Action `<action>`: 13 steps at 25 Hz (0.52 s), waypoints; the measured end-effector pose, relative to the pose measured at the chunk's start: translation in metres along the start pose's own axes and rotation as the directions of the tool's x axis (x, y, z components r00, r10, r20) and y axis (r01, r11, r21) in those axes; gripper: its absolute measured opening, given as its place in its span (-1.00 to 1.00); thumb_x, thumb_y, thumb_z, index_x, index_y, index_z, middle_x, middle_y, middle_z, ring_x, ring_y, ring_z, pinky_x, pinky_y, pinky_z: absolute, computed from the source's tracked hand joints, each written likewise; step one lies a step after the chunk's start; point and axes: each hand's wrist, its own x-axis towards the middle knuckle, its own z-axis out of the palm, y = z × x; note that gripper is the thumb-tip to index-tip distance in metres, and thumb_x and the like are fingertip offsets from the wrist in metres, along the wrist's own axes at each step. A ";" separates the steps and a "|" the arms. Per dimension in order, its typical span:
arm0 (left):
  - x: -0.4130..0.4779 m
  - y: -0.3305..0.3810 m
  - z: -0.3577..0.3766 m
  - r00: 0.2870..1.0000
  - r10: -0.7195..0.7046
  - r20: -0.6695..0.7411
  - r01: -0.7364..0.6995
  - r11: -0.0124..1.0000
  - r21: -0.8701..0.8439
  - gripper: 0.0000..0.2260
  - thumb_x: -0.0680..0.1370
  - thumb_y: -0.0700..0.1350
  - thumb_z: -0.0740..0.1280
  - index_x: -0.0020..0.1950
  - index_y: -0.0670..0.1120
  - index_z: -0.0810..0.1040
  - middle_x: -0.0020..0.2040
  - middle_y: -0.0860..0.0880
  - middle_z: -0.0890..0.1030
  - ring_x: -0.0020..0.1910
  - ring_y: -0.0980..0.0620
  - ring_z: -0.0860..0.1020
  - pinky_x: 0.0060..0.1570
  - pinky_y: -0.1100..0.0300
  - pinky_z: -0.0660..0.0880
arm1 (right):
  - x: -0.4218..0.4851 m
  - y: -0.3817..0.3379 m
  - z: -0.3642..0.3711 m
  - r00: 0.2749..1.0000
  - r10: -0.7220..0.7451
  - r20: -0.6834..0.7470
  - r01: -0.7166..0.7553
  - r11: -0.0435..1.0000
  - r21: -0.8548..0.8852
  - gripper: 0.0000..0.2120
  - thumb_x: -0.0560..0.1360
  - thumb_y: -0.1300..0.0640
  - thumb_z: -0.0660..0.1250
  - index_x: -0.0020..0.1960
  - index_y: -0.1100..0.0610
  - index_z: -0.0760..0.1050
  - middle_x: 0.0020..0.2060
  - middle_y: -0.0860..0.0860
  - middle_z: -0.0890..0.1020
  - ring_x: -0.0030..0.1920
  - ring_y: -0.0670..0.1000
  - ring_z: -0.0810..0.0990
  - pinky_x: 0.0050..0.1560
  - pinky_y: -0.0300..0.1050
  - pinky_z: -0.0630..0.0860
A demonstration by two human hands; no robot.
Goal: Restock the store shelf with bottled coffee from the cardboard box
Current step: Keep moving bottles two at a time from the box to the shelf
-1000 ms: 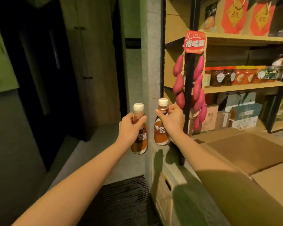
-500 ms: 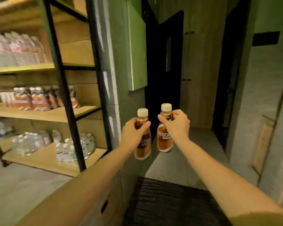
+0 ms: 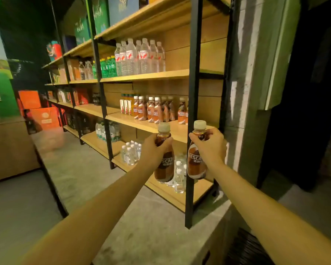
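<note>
My left hand (image 3: pixel 153 150) grips a brown coffee bottle (image 3: pixel 164 163) with a cream cap, held upright. My right hand (image 3: pixel 211 148) grips a second coffee bottle (image 3: pixel 196 161) of the same kind, beside the first. Both are held in front of the wooden middle shelf (image 3: pixel 153 127) of a black-framed rack. A row of matching coffee bottles (image 3: pixel 153 109) stands on that shelf, just above and behind my hands. The shelf's right end, past the last bottle, is bare wood. The cardboard box is out of view.
A black upright post (image 3: pixel 192 111) of the rack stands between the two bottles I hold. Water bottles (image 3: pixel 141 56) fill the shelf above, small water bottles (image 3: pixel 131 153) the shelf below. A grey concrete pillar (image 3: pixel 250 83) flanks the rack's right side. Orange boxes (image 3: pixel 36 111) stand far left.
The view has swung left from a dark doorway onto the drinks rack, which is now close. Both hands still hold their bottles side by side and are now level with the coffee shelf.
</note>
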 end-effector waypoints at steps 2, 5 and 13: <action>0.031 -0.018 -0.019 1.000 -0.003 -0.015 0.003 1.000 0.005 -0.81 0.54 -0.05 0.32 0.07 -0.12 0.53 -0.04 -0.05 0.60 -0.04 -0.01 0.55 -0.04 0.15 0.42 | 0.016 0.000 0.044 1.000 0.006 0.021 -0.007 1.000 0.017 -0.56 0.39 -0.06 0.44 0.17 0.13 0.45 0.12 0.04 0.60 0.11 0.05 0.58 -0.06 -0.16 0.46; 0.077 -0.043 -0.037 0.999 -0.015 -0.045 0.015 1.000 0.000 -0.81 0.54 -0.04 0.31 0.09 -0.10 0.52 -0.05 -0.01 0.59 -0.07 0.03 0.54 -0.04 0.14 0.41 | 0.044 0.001 0.100 1.000 -0.001 0.024 0.000 1.000 0.024 -0.56 0.37 -0.07 0.45 0.15 0.11 0.46 0.10 0.05 0.61 0.10 0.07 0.59 0.03 -0.02 0.55; 0.190 -0.103 -0.071 0.999 -0.029 -0.026 0.029 0.999 -0.016 -0.88 0.55 -0.04 0.30 0.05 -0.04 0.47 -0.14 0.10 0.54 -0.18 0.21 0.49 -0.25 0.31 0.38 | 0.113 0.000 0.205 1.000 -0.013 0.008 0.014 0.999 -0.049 -0.60 0.38 -0.08 0.44 0.10 0.11 0.47 0.08 0.06 0.63 0.06 0.07 0.60 0.01 -0.04 0.52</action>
